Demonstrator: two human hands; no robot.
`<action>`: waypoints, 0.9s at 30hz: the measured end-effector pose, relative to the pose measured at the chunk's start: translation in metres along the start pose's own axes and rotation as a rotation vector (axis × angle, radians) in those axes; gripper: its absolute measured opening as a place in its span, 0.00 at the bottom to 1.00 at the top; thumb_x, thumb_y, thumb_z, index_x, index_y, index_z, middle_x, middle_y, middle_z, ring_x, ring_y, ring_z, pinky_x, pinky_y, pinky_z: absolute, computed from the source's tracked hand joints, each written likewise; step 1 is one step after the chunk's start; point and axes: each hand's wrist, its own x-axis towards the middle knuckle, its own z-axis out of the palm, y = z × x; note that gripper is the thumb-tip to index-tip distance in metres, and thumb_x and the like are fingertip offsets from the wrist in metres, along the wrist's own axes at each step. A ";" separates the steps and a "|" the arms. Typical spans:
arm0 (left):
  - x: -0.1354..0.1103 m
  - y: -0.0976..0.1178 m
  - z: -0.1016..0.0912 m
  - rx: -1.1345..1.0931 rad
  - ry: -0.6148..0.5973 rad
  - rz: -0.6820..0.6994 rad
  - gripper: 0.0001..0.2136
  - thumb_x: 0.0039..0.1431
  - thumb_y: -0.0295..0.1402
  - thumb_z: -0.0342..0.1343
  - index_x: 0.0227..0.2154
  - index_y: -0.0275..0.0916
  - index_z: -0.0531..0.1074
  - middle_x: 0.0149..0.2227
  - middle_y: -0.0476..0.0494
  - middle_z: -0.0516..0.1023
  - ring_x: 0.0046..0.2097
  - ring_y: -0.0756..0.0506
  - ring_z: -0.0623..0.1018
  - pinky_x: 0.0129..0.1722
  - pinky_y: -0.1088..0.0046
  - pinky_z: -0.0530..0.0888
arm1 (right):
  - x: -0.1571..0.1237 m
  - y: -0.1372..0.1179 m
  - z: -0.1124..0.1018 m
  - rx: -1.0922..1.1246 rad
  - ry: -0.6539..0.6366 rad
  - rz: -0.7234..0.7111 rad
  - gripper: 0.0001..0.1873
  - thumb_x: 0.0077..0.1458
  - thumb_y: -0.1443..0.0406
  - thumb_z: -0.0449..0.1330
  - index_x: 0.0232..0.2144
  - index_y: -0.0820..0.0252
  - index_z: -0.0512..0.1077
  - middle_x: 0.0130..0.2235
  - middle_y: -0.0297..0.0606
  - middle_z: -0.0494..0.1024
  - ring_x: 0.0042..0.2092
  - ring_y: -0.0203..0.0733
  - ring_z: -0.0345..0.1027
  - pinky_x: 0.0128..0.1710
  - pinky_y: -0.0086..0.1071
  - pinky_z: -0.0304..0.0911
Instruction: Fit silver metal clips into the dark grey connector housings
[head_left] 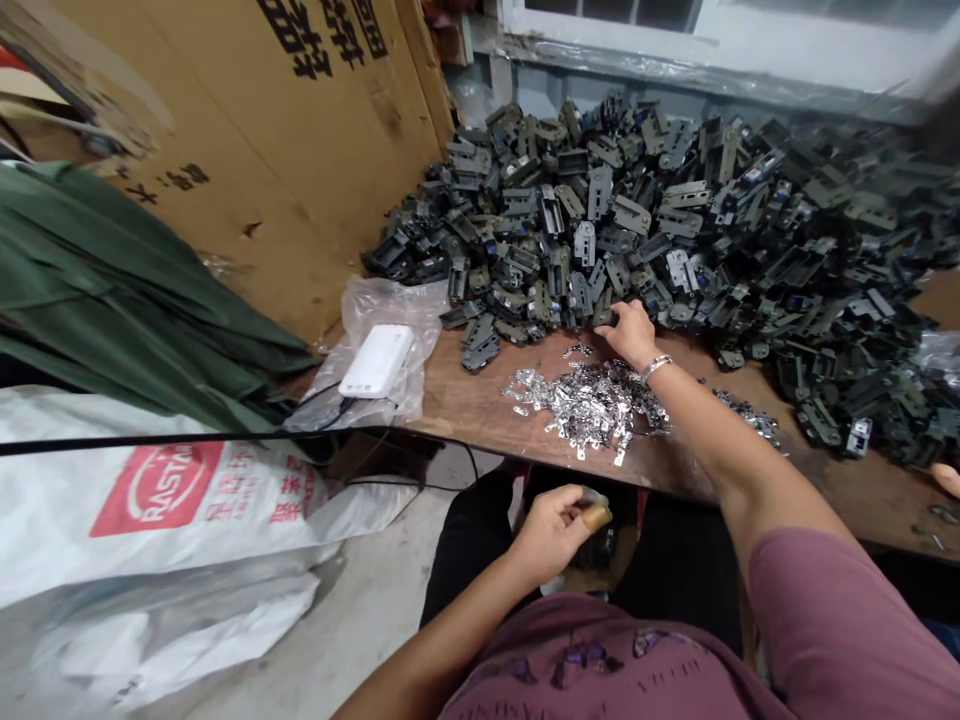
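Observation:
My right hand (628, 333) reaches across the wooden table (495, 395) to the near edge of a big heap of dark plastic parts (675, 220), its fingers closed on one dark part (606, 319). A wristband circles that wrist. Just below the forearm lies a pile of small shiny metal clips (589, 405). My left hand (553, 530) is held low over my lap, below the table edge, fingers curled around a small dark part with a tan tip (596, 517).
A white box-shaped device (376, 361) lies on a clear plastic bag at the table's left end, with a cable running off. Cardboard (247, 140) leans at the left, green fabric (112, 290) and white printed sacks (172, 500) below it. Another person's fingertip (946, 480) shows at the right edge.

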 end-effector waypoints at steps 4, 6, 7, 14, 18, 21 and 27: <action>0.011 0.014 -0.026 0.310 0.314 0.206 0.14 0.55 0.45 0.61 0.32 0.37 0.73 0.33 0.45 0.72 0.35 0.46 0.74 0.36 0.68 0.73 | -0.065 -0.002 -0.028 0.333 -0.038 -0.116 0.20 0.48 0.57 0.70 0.42 0.60 0.76 0.42 0.40 0.69 0.41 0.44 0.67 0.43 0.40 0.68; 0.020 0.017 -0.031 0.418 0.446 0.308 0.21 0.51 0.44 0.64 0.43 0.37 0.71 0.47 0.37 0.72 0.50 0.39 0.74 0.48 0.60 0.73 | -0.112 -0.015 -0.042 0.508 -0.095 -0.201 0.15 0.50 0.56 0.69 0.37 0.57 0.76 0.39 0.37 0.69 0.42 0.44 0.66 0.44 0.40 0.68; 0.024 0.017 -0.031 0.443 0.489 0.355 0.24 0.50 0.43 0.66 0.47 0.37 0.69 0.54 0.33 0.69 0.57 0.36 0.70 0.54 0.56 0.71 | -0.135 -0.022 -0.048 0.575 -0.126 -0.230 0.14 0.50 0.56 0.69 0.36 0.57 0.76 0.38 0.36 0.70 0.42 0.43 0.67 0.44 0.40 0.67; 0.019 0.021 -0.016 0.122 0.285 0.158 0.10 0.50 0.39 0.64 0.31 0.38 0.73 0.31 0.46 0.77 0.35 0.45 0.77 0.39 0.66 0.76 | -0.213 -0.003 -0.063 0.689 -0.270 -0.300 0.11 0.60 0.59 0.60 0.43 0.54 0.76 0.41 0.38 0.75 0.40 0.39 0.70 0.38 0.33 0.67; 0.014 0.020 -0.005 -0.235 0.239 -0.067 0.14 0.45 0.41 0.67 0.29 0.36 0.74 0.29 0.47 0.77 0.31 0.48 0.75 0.34 0.71 0.75 | -0.196 0.059 -0.067 0.181 -0.030 -0.116 0.10 0.59 0.64 0.57 0.39 0.57 0.77 0.35 0.39 0.74 0.36 0.43 0.69 0.38 0.36 0.66; 0.014 0.018 0.006 -0.304 0.197 -0.127 0.17 0.42 0.40 0.69 0.31 0.36 0.73 0.29 0.48 0.76 0.28 0.50 0.74 0.30 0.73 0.75 | -0.189 0.077 -0.070 -0.223 -0.111 -0.069 0.10 0.58 0.66 0.57 0.39 0.59 0.78 0.36 0.43 0.75 0.38 0.46 0.69 0.38 0.35 0.65; 0.008 0.019 0.020 -0.320 0.133 -0.239 0.20 0.39 0.41 0.70 0.31 0.36 0.69 0.27 0.50 0.75 0.26 0.51 0.74 0.22 0.77 0.72 | -0.203 0.080 -0.069 -0.225 -0.258 -0.188 0.11 0.60 0.67 0.56 0.39 0.57 0.79 0.39 0.43 0.76 0.41 0.44 0.70 0.41 0.33 0.65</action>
